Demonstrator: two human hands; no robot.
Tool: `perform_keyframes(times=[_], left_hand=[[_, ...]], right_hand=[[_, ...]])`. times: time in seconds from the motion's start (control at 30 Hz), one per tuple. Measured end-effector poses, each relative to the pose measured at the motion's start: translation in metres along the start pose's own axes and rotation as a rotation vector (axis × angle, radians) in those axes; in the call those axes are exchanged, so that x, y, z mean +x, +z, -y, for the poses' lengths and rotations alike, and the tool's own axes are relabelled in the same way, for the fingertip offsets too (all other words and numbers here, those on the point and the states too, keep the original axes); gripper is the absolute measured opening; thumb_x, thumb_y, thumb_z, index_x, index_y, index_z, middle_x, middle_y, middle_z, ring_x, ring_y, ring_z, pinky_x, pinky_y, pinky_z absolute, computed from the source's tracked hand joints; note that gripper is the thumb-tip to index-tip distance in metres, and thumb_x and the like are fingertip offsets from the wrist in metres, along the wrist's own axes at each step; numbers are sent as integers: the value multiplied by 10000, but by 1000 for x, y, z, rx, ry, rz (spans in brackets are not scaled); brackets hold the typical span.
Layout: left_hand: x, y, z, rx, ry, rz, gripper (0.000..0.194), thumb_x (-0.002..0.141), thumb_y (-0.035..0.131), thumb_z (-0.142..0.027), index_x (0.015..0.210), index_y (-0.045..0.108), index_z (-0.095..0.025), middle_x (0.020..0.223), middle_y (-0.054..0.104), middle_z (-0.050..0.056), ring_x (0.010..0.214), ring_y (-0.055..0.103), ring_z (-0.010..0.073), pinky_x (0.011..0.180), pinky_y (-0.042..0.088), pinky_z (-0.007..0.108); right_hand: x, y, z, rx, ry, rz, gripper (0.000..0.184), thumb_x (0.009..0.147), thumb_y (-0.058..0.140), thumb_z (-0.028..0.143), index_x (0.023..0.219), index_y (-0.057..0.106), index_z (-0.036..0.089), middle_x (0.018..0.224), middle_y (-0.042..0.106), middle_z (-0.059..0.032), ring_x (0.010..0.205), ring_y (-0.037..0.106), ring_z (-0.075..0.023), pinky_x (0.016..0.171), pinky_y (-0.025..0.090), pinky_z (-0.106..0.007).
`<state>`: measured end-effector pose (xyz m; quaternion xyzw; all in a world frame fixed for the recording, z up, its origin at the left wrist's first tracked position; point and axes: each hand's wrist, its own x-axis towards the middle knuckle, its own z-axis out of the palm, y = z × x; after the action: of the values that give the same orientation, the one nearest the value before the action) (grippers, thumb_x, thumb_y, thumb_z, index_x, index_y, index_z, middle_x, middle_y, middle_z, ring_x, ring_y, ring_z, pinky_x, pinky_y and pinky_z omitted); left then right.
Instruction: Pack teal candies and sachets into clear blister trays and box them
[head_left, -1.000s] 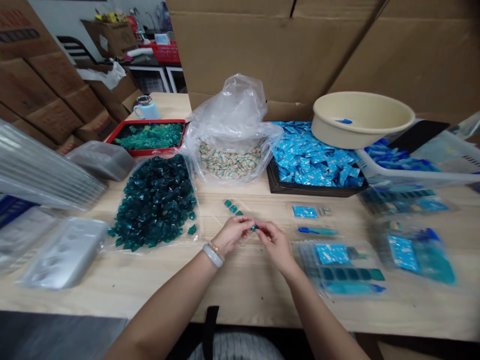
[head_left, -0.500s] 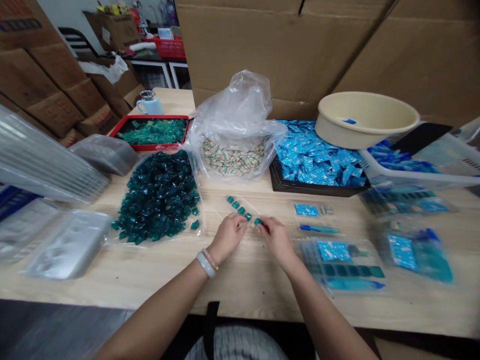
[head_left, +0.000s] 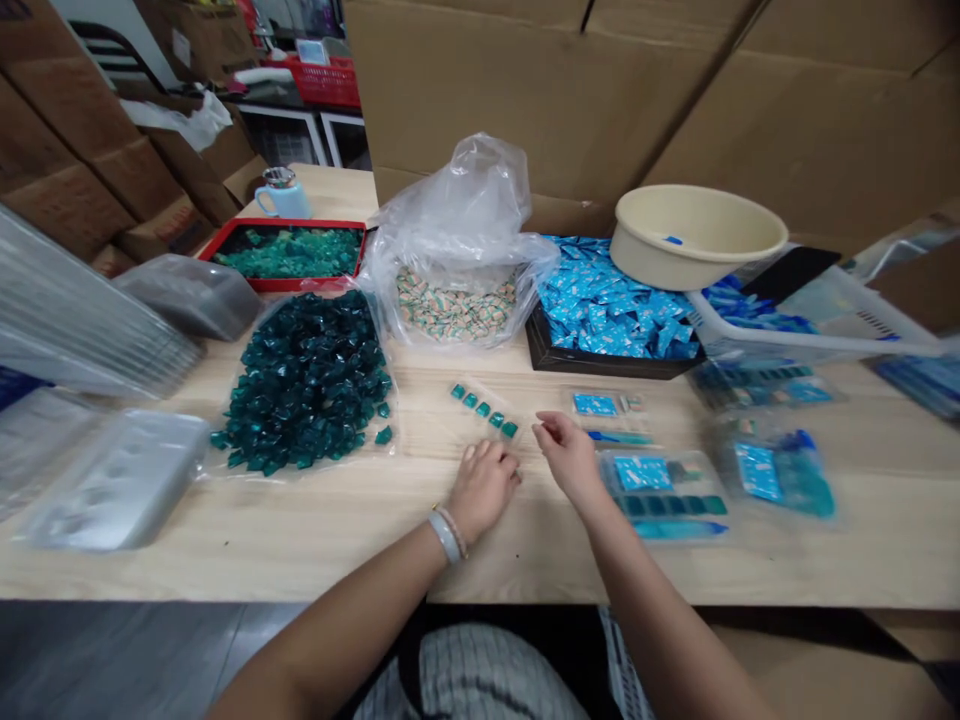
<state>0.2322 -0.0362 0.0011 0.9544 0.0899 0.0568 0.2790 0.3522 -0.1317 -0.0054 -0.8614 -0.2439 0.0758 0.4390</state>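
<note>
A clear plastic tray (head_left: 484,408) lies on the wooden table (head_left: 225,540) with a row of several small teal squares in its pockets. My left hand (head_left: 484,487) rests on the table just in front of that tray, fingers curled loosely and holding nothing I can see. My right hand (head_left: 566,455) hovers to the right of the row, fingers bent with thumb and forefinger close together, nothing visible between them. A big heap of dark teal pieces (head_left: 307,378) on clear plastic lies to the left.
Behind are a red tray of green pieces (head_left: 289,252), a plastic bag of small packets (head_left: 457,300), a black tray of blue sachets (head_left: 607,312) and a beige basin (head_left: 694,235). Filled clear packs (head_left: 660,490) lie right; empty clear trays (head_left: 112,480) left. Cardboard boxes stand behind.
Both hands held a teal piece together; it now sits at the end of the row in the tray. The hands have drawn apart and back towards me.
</note>
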Motion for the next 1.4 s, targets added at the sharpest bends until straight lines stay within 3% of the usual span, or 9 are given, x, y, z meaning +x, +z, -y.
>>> perform_keyframes(times=[0.23, 0.4, 0.5, 0.57, 0.67, 0.77, 1.07, 1.23, 1.4], left_hand=[[9, 12, -8, 60, 40, -15, 144, 792, 461, -262, 763, 566, -168, 854, 538, 64, 882, 452, 206, 796, 326, 362], [13, -71, 41, 54, -124, -301, 205, 824, 358, -227, 827, 551, -156, 811, 554, 67, 816, 493, 183, 776, 374, 323], [14, -126, 81, 301, -337, -583, 376, 737, 436, -145, 1112, 449, -120, 1110, 453, 148, 1045, 411, 263, 879, 317, 411], [11, -134, 92, 349, -244, -436, 415, 713, 463, -145, 1128, 450, -155, 1160, 424, 140, 1076, 391, 270, 896, 311, 422], [5, -104, 84, 263, 68, -19, 231, 710, 489, -170, 929, 556, -199, 1060, 500, 87, 1016, 442, 220, 874, 355, 366], [3, -68, 69, 230, 153, 61, 84, 728, 483, -191, 770, 556, -185, 1007, 520, 80, 1001, 444, 209, 869, 357, 375], [34, -97, 36, -209, 134, -105, 143, 821, 365, -274, 838, 478, -187, 931, 560, 63, 858, 525, 161, 781, 411, 326], [93, -102, -20, -578, 20, -6, 149, 774, 457, -317, 764, 461, -168, 736, 543, 14, 674, 543, 123, 622, 456, 267], [137, -63, -51, -992, -315, 97, 235, 690, 581, -209, 853, 415, -170, 695, 525, -23, 601, 545, 80, 560, 465, 218]], right_hand=[[-40, -1, -5, 97, 59, -25, 326, 764, 437, 378, 909, 572, 119, 749, 626, -90, 647, 561, -180, 613, 447, -320], [-54, 2, 0, -104, -138, -43, 263, 804, 386, 275, 920, 583, 147, 867, 594, -101, 793, 543, -195, 722, 436, -346], [-56, 11, 15, -292, -324, 75, 247, 793, 421, 232, 980, 566, 164, 976, 553, -114, 909, 497, -215, 776, 416, -361], [-53, 22, 27, -503, -384, 199, 212, 781, 445, 195, 942, 579, 166, 997, 547, -116, 944, 471, -233, 789, 401, -375], [-46, 35, 40, -782, -408, 367, 208, 783, 408, 111, 870, 595, 134, 937, 567, -127, 916, 476, -250, 743, 405, -376], [-38, 31, 46, -851, -452, 430, 224, 777, 395, 75, 876, 592, 114, 915, 571, -136, 898, 483, -248, 680, 415, -345], [24, -68, 49, -346, -539, 241, 193, 737, 517, 178, 925, 544, 149, 936, 553, -76, 903, 477, -191, 781, 392, -330], [73, -126, 24, 228, -174, 324, 169, 694, 551, 326, 664, 508, 166, 574, 490, 37, 541, 472, -96, 532, 416, -236], [88, -175, -21, 368, 226, 355, 253, 610, 637, 364, 642, 475, 173, 513, 496, 47, 473, 481, -77, 463, 423, -206]])
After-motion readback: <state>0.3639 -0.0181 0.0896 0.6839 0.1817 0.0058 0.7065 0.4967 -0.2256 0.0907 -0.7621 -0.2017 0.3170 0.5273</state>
